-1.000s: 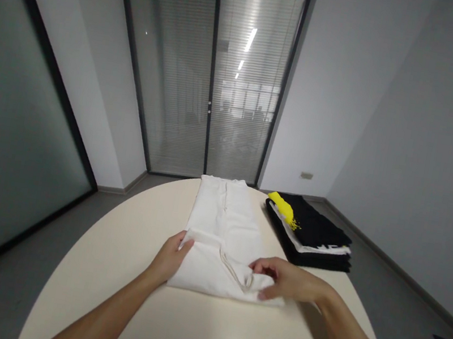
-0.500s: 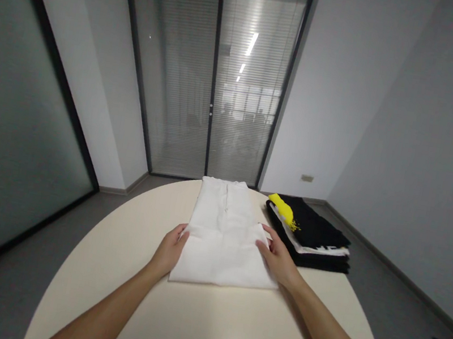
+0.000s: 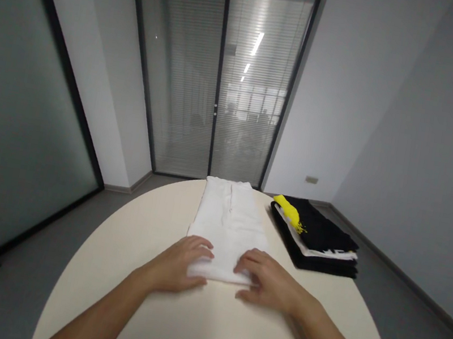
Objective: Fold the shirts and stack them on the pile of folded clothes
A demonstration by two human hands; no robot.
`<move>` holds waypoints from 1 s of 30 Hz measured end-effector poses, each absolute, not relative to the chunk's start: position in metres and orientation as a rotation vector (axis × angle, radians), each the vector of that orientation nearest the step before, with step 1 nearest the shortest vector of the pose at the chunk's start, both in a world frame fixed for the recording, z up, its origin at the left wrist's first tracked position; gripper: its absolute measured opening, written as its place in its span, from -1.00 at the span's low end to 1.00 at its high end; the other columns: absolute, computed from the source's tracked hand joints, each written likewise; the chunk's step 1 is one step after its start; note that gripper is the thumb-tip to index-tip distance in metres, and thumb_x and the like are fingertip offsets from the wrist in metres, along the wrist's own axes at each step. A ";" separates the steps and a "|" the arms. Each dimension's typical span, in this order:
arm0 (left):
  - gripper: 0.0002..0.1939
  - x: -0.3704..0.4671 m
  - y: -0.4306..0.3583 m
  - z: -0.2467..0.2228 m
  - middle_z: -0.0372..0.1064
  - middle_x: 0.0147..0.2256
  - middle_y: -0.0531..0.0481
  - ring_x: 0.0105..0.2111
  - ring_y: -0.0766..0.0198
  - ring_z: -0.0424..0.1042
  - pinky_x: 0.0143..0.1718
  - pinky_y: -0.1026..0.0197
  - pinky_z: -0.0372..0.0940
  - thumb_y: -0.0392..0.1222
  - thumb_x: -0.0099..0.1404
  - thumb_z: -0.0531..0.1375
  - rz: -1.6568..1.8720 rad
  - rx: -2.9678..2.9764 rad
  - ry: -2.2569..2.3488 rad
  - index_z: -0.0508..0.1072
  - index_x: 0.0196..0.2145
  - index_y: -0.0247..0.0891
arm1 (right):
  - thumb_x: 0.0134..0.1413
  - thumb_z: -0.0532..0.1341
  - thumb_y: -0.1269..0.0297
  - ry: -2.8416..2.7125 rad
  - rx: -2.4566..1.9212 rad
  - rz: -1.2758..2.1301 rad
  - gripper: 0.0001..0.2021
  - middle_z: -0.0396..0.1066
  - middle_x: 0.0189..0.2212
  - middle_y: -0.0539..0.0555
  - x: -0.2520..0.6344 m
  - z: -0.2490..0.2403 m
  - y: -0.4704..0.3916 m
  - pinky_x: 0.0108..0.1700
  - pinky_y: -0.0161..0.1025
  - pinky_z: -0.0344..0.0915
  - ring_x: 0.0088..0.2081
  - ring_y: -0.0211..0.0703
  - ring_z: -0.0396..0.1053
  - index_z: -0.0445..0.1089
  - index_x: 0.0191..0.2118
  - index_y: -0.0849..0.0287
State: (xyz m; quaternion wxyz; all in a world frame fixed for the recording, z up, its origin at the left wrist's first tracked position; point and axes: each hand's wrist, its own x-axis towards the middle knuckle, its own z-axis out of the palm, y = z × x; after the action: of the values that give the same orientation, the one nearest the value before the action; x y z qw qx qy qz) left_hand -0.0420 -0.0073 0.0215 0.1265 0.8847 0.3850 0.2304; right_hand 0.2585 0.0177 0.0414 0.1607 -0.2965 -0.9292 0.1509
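A folded white garment (image 3: 230, 224) lies lengthwise on the table, its short near edge toward me. My left hand (image 3: 183, 263) rests over its near left corner, fingers spread on the cloth and thumb out in front of the near edge. At the near right corner is my right hand (image 3: 261, 278), with its fingers curved over the cloth and its thumb apart from them. Neither hand is closed on the fabric. Both near corners are hidden beneath the hands.
A round cream table (image 3: 120, 244) carries everything. To the right sits a stack of folded black and white clothes (image 3: 320, 230) with a yellow fringed piece (image 3: 289, 209) on it. Behind the table are glass doors with blinds (image 3: 218, 82), and a socket (image 3: 311, 180) on the wall.
Both hands have left the garment's sides and come nearer to me and inward, over its near corners. The view has shifted slightly left.
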 end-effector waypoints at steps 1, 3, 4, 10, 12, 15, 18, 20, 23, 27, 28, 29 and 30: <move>-0.55 -0.039 -0.013 0.028 0.33 0.12 -0.09 0.12 0.04 0.32 0.17 0.03 0.22 -0.09 0.17 0.36 0.576 2.614 1.080 0.45 0.03 -0.09 | -0.01 0.36 0.24 -2.687 -0.869 0.403 -0.68 0.45 -0.16 0.12 0.255 0.043 0.014 0.01 -0.12 0.28 -0.07 0.00 0.36 0.49 -0.08 0.11; -0.66 -0.034 -0.018 0.034 0.40 0.01 -0.05 0.01 0.10 0.38 0.05 0.10 0.29 -0.15 0.23 0.31 0.450 2.683 1.092 0.46 -0.02 -0.11 | 0.04 0.28 0.33 -2.710 -0.918 0.341 -0.73 0.47 -0.18 0.12 0.251 0.043 0.012 -0.04 -0.17 0.28 -0.11 -0.04 0.38 0.49 -0.09 0.14; -0.73 -0.031 -0.018 0.035 0.42 -0.04 -0.04 -0.04 0.13 0.40 0.01 0.13 0.30 -0.20 0.28 0.26 0.417 2.717 1.129 0.47 -0.05 -0.12 | 0.07 0.24 0.35 -2.714 -0.933 0.323 -0.74 0.47 -0.17 0.12 0.250 0.043 0.012 -0.06 -0.19 0.28 -0.12 -0.06 0.39 0.49 -0.09 0.15; -0.79 -0.030 -0.015 0.040 0.52 -0.23 0.01 -0.21 0.21 0.48 -0.14 0.23 0.29 -0.31 0.28 0.16 0.361 2.645 1.228 0.57 -0.20 -0.15 | 0.07 0.18 0.40 -2.730 -0.944 0.409 -0.79 0.52 -0.32 0.07 0.246 0.047 0.009 -0.19 -0.31 0.26 -0.27 -0.17 0.43 0.56 -0.23 0.16; -0.79 -0.033 -0.021 0.045 0.55 -0.29 0.04 -0.29 0.24 0.50 -0.24 0.27 0.30 -0.30 0.19 0.21 0.301 2.463 1.208 0.60 -0.24 -0.15 | -0.03 0.23 0.41 -2.753 -0.943 0.584 -0.81 0.52 -0.39 0.02 0.243 0.050 0.002 -0.27 -0.34 0.24 -0.35 -0.22 0.41 0.58 -0.29 0.16; -0.81 -0.035 -0.032 0.048 0.55 -0.44 0.06 -0.42 0.27 0.48 -0.41 0.32 0.27 -0.19 0.09 0.32 0.054 2.066 1.027 0.65 -0.30 -0.18 | -0.13 0.33 0.35 -2.769 -0.965 1.120 -0.79 0.52 -0.45 -0.04 0.239 0.050 -0.011 -0.37 -0.40 0.22 -0.44 -0.29 0.39 0.62 -0.28 0.16; -0.72 -0.031 -0.036 0.046 0.53 -0.48 0.05 -0.48 0.28 0.45 -0.46 0.32 0.27 -0.03 0.04 0.38 -0.125 1.782 0.875 0.65 -0.29 -0.19 | -0.20 0.44 0.16 -2.722 -0.944 1.634 -0.66 0.52 -0.47 -0.06 0.234 0.048 -0.021 -0.40 -0.43 0.23 -0.46 -0.31 0.38 0.64 -0.21 0.14; -0.68 -0.027 -0.035 0.044 0.54 -0.41 0.03 -0.45 0.28 0.45 -0.43 0.30 0.28 -0.03 0.11 0.33 -0.009 1.833 0.955 0.63 -0.18 -0.19 | -0.17 0.43 0.05 -2.687 -0.905 1.747 -0.62 0.50 -0.48 -0.06 0.234 0.047 -0.022 -0.40 -0.42 0.21 -0.48 -0.33 0.35 0.64 -0.19 0.13; -0.66 -0.028 -0.028 0.044 0.54 -0.19 -0.01 -0.26 0.22 0.46 -0.22 0.25 0.30 -0.12 0.20 0.26 0.366 2.153 1.241 0.55 -0.05 -0.18 | -0.02 0.36 0.09 -2.638 -0.968 1.428 -0.70 0.49 -0.47 -0.04 0.239 0.049 -0.013 -0.38 -0.39 0.20 -0.47 -0.32 0.33 0.62 -0.18 0.13; -0.69 -0.037 -0.021 0.045 0.48 -0.13 -0.05 -0.13 0.12 0.42 -0.08 0.17 0.25 -0.07 0.19 0.30 0.363 2.386 1.386 0.52 -0.12 -0.18 | 0.03 0.32 0.16 -2.552 -1.218 0.680 -0.75 0.50 -0.31 0.04 0.253 0.053 0.004 -0.22 -0.29 0.23 -0.32 -0.19 0.38 0.56 -0.17 0.11; -0.71 -0.039 -0.020 0.044 0.48 -0.16 -0.04 -0.16 0.12 0.42 -0.11 0.17 0.25 -0.06 0.18 0.30 0.320 2.384 1.394 0.52 -0.15 -0.19 | 0.02 0.32 0.14 -2.550 -1.246 0.604 -0.75 0.49 -0.29 0.06 0.256 0.053 0.007 -0.20 -0.27 0.23 -0.29 -0.16 0.38 0.54 -0.19 0.13; -0.72 -0.042 -0.019 0.044 0.47 -0.20 -0.03 -0.19 0.14 0.42 -0.14 0.18 0.24 -0.06 0.17 0.30 0.287 2.375 1.408 0.51 -0.17 -0.19 | 0.01 0.32 0.14 -2.560 -1.251 0.580 -0.76 0.48 -0.29 0.07 0.259 0.052 0.009 -0.19 -0.26 0.22 -0.27 -0.14 0.38 0.52 -0.21 0.14; -0.74 -0.043 -0.019 0.043 0.46 -0.23 -0.02 -0.22 0.15 0.41 -0.16 0.18 0.24 -0.06 0.17 0.30 0.266 2.373 1.426 0.50 -0.19 -0.19 | 0.02 0.31 0.17 -2.575 -1.238 0.589 -0.78 0.47 -0.31 0.07 0.261 0.051 0.011 -0.19 -0.26 0.22 -0.27 -0.14 0.37 0.51 -0.23 0.16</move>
State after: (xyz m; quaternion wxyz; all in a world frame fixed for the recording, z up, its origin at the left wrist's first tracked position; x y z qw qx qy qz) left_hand -0.0431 -0.0192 0.0431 0.1793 0.8393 0.5045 0.0940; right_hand 0.2614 0.0107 0.0511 0.1118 -0.4217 -0.8772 0.2005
